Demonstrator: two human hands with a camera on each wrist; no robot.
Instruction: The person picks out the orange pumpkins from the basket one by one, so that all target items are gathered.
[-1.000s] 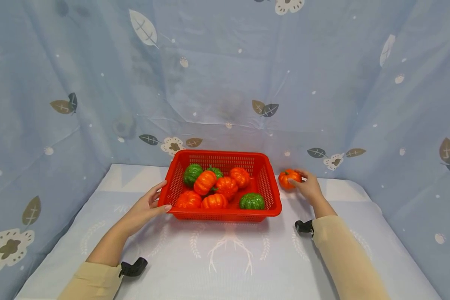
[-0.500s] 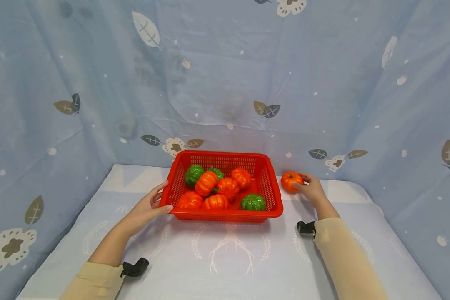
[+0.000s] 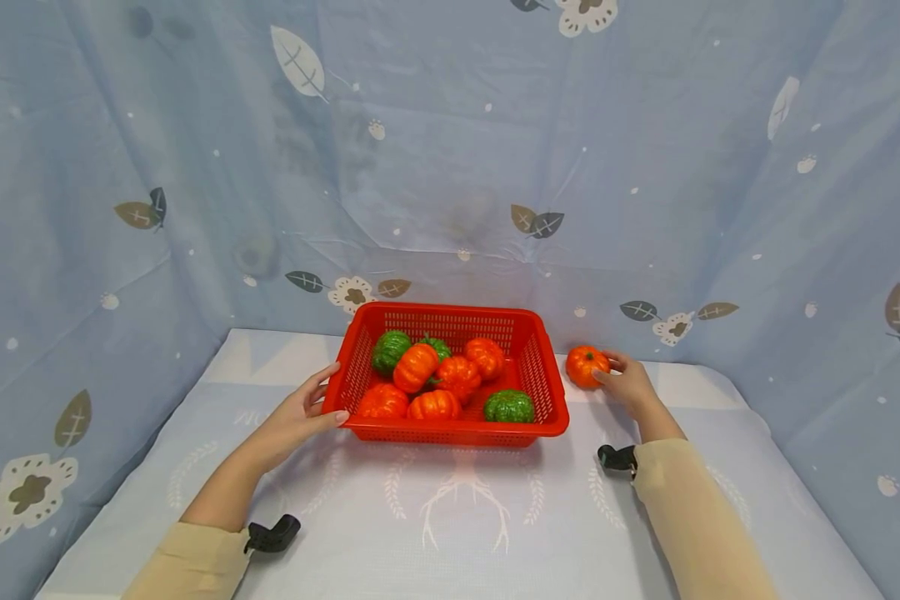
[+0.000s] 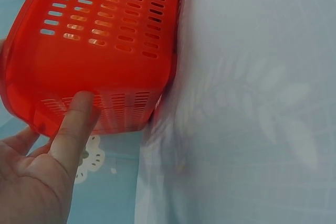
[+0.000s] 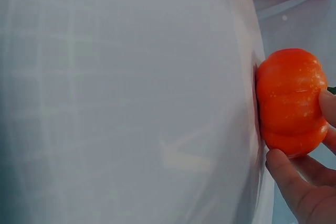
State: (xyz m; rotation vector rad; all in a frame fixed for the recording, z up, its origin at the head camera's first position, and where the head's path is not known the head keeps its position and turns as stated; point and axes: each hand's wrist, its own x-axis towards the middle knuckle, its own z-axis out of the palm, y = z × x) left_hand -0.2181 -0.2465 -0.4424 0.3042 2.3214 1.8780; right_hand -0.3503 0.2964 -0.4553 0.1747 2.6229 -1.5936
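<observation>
A red plastic basket (image 3: 450,431) with slotted walls holds several small ribbed pumpkins, such as an orange pumpkin (image 3: 416,367) and a green pumpkin (image 3: 509,406). My left hand (image 3: 296,421) rests at its left end, the outstretched fingers touching the rim and the corner; in the left wrist view a straight finger (image 4: 79,111) meets the slotted wall. To the right of the basket, an orange pumpkin (image 5: 292,103) sits on the cloth, green stem upward. My right hand (image 3: 628,387) holds this pumpkin from its right side, thumb and fingers placed around it.
A pale patterned cloth (image 3: 450,525) covers the table. Blue printed curtains (image 3: 450,167) rise close behind the basket and along both sides. A black wrist device (image 3: 273,534) sticks out from the left sleeve, another black device (image 3: 617,457) from the right.
The pumpkin under my right hand has come slightly nearer and its stem now shows more on top. The left hand and basket keep their places; the view has shifted a little.
</observation>
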